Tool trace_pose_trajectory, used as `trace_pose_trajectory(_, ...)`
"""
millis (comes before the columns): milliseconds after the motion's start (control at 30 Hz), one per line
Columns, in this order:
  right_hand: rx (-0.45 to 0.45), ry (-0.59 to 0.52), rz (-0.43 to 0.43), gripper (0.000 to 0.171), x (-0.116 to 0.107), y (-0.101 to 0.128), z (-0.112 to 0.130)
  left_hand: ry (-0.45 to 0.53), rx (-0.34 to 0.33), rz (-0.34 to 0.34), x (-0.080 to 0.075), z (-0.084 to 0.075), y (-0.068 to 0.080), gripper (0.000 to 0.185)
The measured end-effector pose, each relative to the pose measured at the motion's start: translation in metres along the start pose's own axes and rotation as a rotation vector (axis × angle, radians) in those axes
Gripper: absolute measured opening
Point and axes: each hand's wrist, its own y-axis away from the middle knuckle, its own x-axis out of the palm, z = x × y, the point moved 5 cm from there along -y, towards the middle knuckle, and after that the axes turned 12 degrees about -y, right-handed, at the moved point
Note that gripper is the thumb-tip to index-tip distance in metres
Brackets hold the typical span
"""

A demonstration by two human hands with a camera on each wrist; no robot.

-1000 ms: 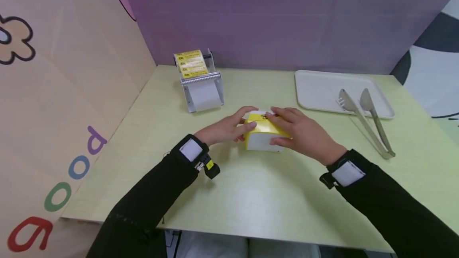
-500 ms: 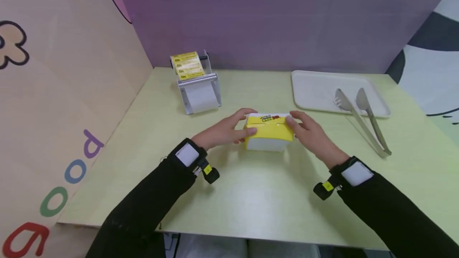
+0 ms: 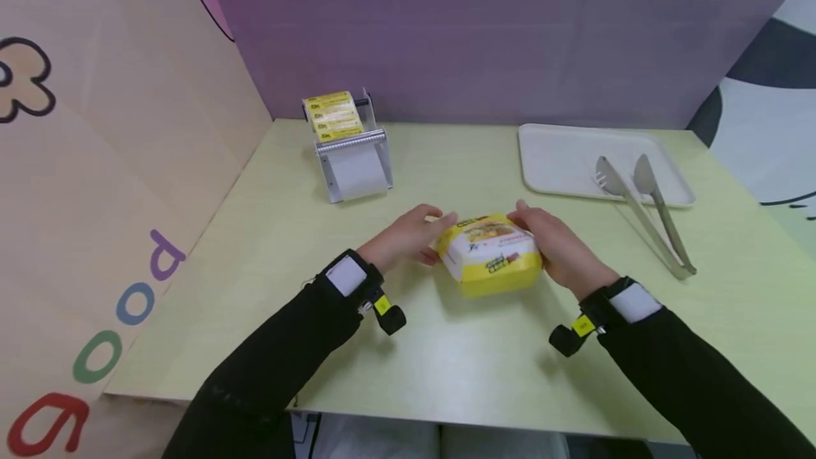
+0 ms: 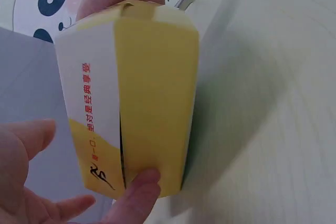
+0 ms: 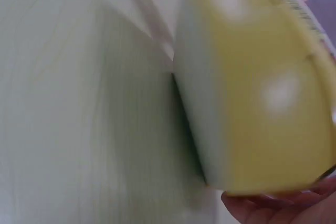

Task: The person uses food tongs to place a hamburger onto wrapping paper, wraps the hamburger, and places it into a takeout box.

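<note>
Between both hands, mid-table near the front edge, sits the yellow-and-white printed cardboard food box, tilted with its printed face up, long axis running left-right. Left hand curls its fingers on the left end, right hand cups the right end; equally near. Pale green table beneath.

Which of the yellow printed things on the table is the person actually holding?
The yellow and white carton at the table's middle, gripped between the left hand and right hand. The label roll stands untouched on its dispenser behind.
</note>
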Motion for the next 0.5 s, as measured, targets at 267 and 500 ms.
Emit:
trace_pose_trajectory(267, -0.113, 0.000, -0.050, 0.053, 0.007, -0.007, -0.009, -0.012, -0.034, -0.087, 0.002, 0.004, -0.006, 0.067)
trace_pose_trajectory(500, -0.156, 0.013, -0.093, 0.053, 0.010, -0.009, -0.012, -0.015, -0.025, -0.097, 0.000, 0.007, -0.008, 0.062)
